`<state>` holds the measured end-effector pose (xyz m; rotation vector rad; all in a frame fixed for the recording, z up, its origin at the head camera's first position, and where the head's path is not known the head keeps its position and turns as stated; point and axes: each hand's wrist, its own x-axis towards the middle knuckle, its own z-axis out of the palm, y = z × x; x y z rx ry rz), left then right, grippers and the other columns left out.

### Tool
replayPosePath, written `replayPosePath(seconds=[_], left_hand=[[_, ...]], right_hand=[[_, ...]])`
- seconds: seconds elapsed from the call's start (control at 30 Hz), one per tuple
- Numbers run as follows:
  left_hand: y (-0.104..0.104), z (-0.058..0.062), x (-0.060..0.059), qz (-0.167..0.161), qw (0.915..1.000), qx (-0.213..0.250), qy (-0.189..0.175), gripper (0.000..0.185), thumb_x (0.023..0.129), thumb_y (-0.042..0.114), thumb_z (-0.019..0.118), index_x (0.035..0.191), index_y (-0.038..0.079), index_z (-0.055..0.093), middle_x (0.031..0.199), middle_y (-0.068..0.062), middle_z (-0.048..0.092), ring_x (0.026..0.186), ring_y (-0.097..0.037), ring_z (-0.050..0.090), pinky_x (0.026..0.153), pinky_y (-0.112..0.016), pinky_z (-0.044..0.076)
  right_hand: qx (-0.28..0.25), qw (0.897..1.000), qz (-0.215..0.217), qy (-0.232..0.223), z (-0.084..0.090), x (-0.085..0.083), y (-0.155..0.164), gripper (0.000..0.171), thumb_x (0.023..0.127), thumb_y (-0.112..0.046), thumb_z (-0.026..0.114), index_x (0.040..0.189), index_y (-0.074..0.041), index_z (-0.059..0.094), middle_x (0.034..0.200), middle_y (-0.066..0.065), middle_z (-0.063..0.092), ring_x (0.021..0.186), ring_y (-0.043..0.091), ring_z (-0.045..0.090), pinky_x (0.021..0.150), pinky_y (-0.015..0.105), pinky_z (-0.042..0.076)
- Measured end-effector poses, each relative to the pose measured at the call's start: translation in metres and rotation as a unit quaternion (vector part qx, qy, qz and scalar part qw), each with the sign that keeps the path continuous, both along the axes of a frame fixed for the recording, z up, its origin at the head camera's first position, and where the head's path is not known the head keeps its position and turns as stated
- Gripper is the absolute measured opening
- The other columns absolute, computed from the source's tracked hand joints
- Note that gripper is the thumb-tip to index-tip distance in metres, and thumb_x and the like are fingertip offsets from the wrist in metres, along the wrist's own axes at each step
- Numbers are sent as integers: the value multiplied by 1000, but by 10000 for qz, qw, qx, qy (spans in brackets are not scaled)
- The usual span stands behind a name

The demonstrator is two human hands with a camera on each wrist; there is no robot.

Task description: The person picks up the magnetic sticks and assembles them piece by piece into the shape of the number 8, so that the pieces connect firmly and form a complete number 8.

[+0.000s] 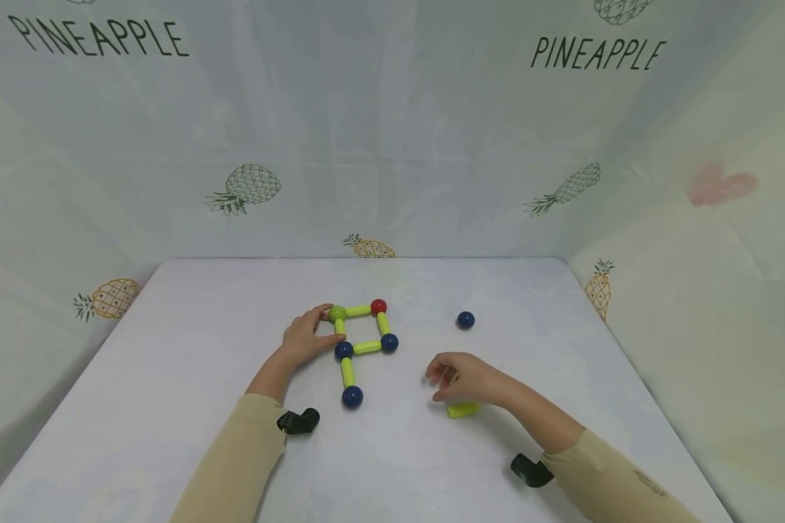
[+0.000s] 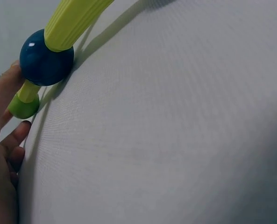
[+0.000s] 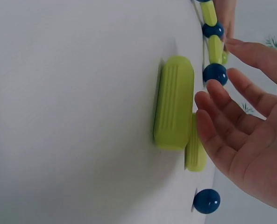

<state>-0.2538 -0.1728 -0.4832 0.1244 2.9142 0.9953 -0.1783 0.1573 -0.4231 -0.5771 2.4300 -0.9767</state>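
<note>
A flat shape of magnetic balls and yellow-green rods (image 1: 367,348) lies on the table: a square with a tail rod towards me. Its corners are a green ball (image 1: 337,314), a red ball (image 1: 379,306) and two blue balls; another blue ball (image 1: 352,396) ends the tail. My left hand (image 1: 304,338) holds the square's left side, thumb at the blue corner ball (image 2: 46,58), a finger by the green one. Holding nothing, my right hand (image 1: 467,378) hovers with loosely bent fingers beside a loose rod (image 3: 174,103). A second loose rod (image 3: 195,144) lies just beyond it.
A single blue ball (image 1: 465,319) sits on the white table (image 1: 235,290) beyond my right hand. Pineapple-printed cloth (image 1: 392,145) rises behind the table and at its sides. Dark wrist cameras (image 1: 532,471) stick out from both sleeves.
</note>
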Motion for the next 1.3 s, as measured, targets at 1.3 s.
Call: replayPosePath(seconds=[1.3], left_hand=[[8,7,-15,-448,9987,-208,74,77,76,48,65,139,18,31,124,-7,49,110,-30,39,90,-53,28]], right_hand=[[311,9991,263,-140,-14,15,36,24,69,-6,75,86,-19,64,81,-4,56,77,15,49,65,26,43]])
